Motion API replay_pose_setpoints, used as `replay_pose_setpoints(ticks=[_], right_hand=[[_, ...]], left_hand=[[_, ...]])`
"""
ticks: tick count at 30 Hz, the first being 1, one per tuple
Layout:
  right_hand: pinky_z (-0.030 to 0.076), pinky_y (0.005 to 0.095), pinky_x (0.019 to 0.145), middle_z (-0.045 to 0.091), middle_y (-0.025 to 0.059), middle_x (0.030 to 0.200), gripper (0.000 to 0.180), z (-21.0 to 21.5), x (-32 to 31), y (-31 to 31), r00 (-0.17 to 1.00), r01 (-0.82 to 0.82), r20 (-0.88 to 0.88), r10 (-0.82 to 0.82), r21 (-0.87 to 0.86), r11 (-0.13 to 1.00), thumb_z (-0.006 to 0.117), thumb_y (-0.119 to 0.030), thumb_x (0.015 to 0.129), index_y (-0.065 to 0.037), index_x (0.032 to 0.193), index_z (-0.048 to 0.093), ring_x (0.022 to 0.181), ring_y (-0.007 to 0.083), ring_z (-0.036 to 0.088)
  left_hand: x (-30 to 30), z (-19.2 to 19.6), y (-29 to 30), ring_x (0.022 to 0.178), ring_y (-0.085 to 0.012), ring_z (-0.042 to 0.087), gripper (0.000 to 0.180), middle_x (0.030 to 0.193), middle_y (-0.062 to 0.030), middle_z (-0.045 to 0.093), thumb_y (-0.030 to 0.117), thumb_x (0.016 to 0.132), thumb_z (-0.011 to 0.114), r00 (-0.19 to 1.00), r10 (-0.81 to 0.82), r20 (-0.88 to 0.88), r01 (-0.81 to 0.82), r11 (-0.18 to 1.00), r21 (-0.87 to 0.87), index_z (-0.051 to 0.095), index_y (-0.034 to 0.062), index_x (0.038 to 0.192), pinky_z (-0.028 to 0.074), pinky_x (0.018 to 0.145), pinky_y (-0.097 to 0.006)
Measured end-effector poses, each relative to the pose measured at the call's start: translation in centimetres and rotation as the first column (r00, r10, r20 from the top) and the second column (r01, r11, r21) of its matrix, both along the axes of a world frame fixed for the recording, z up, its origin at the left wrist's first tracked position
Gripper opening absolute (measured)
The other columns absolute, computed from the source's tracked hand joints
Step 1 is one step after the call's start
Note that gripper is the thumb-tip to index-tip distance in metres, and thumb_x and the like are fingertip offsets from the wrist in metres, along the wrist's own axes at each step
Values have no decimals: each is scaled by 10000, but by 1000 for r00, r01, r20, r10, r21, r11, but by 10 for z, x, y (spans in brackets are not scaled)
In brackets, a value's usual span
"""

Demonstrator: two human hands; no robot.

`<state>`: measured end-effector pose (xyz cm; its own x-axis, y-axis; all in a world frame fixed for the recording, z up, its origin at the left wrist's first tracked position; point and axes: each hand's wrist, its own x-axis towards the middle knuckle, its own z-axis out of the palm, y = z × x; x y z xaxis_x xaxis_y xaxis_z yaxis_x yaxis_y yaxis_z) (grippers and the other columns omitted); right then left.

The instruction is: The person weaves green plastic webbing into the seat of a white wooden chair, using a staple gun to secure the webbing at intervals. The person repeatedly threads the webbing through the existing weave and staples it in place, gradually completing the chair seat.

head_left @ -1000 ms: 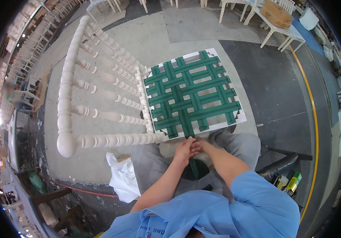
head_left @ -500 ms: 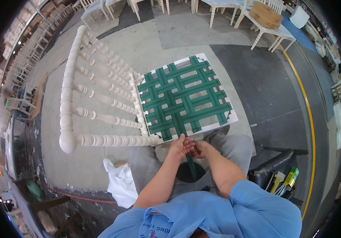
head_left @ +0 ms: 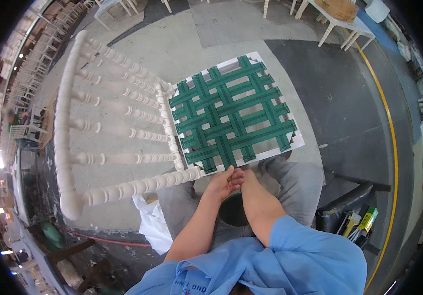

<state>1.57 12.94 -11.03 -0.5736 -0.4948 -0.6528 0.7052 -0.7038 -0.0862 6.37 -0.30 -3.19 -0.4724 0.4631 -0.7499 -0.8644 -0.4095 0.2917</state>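
In front of me a white chair frame lies with its turned-spindle back (head_left: pixel 69 128) to the left. Green webbing straps (head_left: pixel 226 109) are woven in a lattice over its white seat frame (head_left: pixel 297 140). At the near edge of the seat, my left hand (head_left: pixel 223 183) has its thumb against the end of one strap, with the fingers curled beneath. My right hand (head_left: pixel 249 176) reaches in beside it, just under the near rail; its fingers are hidden behind the left hand and the rail. A dark round container (head_left: pixel 233 210) sits between my knees, below the hands.
White cloth or plastic (head_left: pixel 153 223) lies by my left leg. To my right stands a black padded seat (head_left: pixel 342 209) holding a green-and-yellow box (head_left: pixel 368 219) and tools. Far right, white stools carry a cardboard box (head_left: pixel 338 10). A yellow line (head_left: pixel 391 147) runs along the floor.
The strap's loose tail, which hung below my hands, no longer shows. My right hand has moved up toward the rail, behind the left. The chair back has swung slightly nearer and left.
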Motion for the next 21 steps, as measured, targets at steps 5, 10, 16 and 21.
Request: replay_pose_setpoints(ticks=[5,10,16,21], right_hand=[[543,350,536,606,41,747,311,-19,-44,-13,988,-151,23,154,381,912,453,-390,1044,-166,891,604,563,199,597],[548,367,552,620,56,770,302,-45,-41,-28,963,-249,71,260,601,759,468,-386,1035,-151,911,611,582,218,609],[553,388,570,637,74,797,295,-72,-26,-30,921,-352,129,368,685,638,486,-381,1024,-134,936,620,605,239,623],[558,405,586,651,88,819,293,-89,-19,-15,878,-411,159,451,732,543,501,-377,1015,-119,957,628,624,257,634]], left_hand=[[18,-38,-15,809,-197,730,257,997,-65,753,260,1078,525,971,85,224,-82,996,-21,636,80,1224,576,624,-323],[9,-72,-8,809,-216,714,241,983,-90,746,254,1070,527,861,289,418,-326,945,16,653,72,1166,593,641,-332],[-7,-82,10,937,-247,715,262,1058,-100,742,291,1006,629,815,386,433,-443,896,36,696,60,1111,648,809,-373],[-18,-96,7,1019,-306,699,409,1156,-97,708,420,988,551,655,489,577,-601,799,5,635,91,1217,624,854,-447]])
